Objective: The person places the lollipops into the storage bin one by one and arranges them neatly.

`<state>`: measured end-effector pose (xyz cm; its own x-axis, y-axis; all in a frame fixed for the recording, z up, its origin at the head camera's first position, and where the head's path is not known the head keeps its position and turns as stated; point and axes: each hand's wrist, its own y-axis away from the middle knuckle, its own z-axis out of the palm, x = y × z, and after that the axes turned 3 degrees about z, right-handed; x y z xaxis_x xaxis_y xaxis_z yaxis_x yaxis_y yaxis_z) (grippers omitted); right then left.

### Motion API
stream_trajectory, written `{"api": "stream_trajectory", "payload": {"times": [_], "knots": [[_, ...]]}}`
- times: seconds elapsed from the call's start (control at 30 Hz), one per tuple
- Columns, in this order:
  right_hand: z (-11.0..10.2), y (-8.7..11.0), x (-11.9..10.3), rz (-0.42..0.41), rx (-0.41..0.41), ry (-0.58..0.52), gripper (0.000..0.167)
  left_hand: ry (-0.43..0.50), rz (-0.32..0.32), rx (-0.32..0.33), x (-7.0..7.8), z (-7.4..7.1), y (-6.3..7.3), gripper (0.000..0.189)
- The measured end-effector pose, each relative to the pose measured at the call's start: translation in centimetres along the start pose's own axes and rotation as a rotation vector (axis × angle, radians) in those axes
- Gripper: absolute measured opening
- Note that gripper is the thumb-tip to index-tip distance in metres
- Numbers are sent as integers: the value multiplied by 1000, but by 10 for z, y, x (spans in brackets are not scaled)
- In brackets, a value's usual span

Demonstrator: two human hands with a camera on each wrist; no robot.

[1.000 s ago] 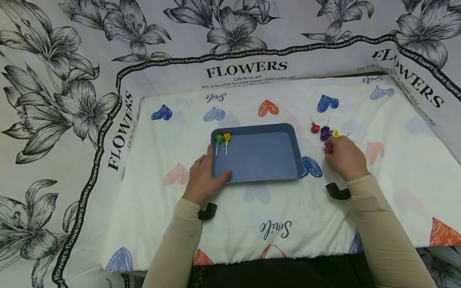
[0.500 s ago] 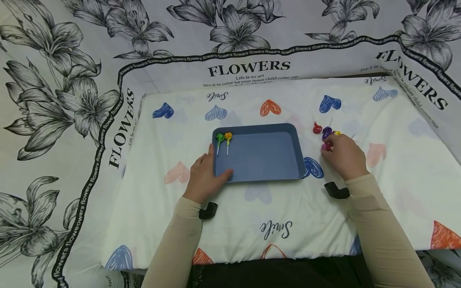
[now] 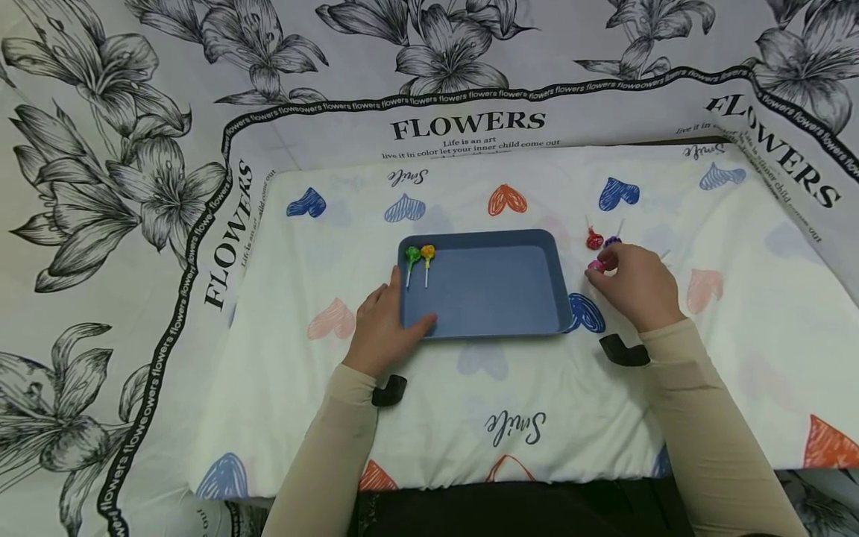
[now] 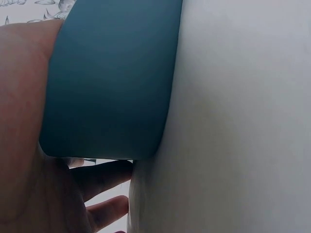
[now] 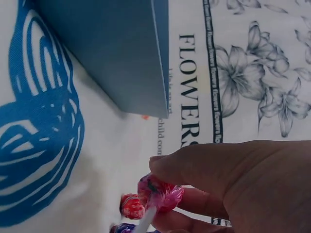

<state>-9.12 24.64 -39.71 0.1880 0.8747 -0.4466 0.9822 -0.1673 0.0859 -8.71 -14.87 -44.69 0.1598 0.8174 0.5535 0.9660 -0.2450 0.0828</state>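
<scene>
The pink lollipop (image 3: 595,265) is to the right of the blue tray (image 3: 493,298), the grip of the right hand (image 3: 640,287) clamped on its wrapped candy between thumb and fingers, near a red lollipop (image 3: 593,239) and a purple lollipop (image 3: 611,241) partly hidden by that hand. In the tray's far left corner a green lollipop (image 3: 412,254) and a yellow lollipop (image 3: 427,253) lie side by side, while the left hand (image 3: 384,328) rests against the near left corner, its grip apart, thumb and fingers spread. The tray sits on a white heart-print cloth (image 3: 570,395)
</scene>
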Motion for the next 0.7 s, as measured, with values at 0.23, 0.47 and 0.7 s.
{"api": "stream_trajectory", "payload": {"times": [0.23,0.47,0.7], "knots": [[0,2,-11,-37,63,-14,40,14,-10,-2,0,-2,1,110],[5,1,-21,-71,106,-38,40,-1,-17,-4,0,-3,0,109],[14,2,-32,-85,128,-60,38,4,3,0,-1,-3,1,108]]}}
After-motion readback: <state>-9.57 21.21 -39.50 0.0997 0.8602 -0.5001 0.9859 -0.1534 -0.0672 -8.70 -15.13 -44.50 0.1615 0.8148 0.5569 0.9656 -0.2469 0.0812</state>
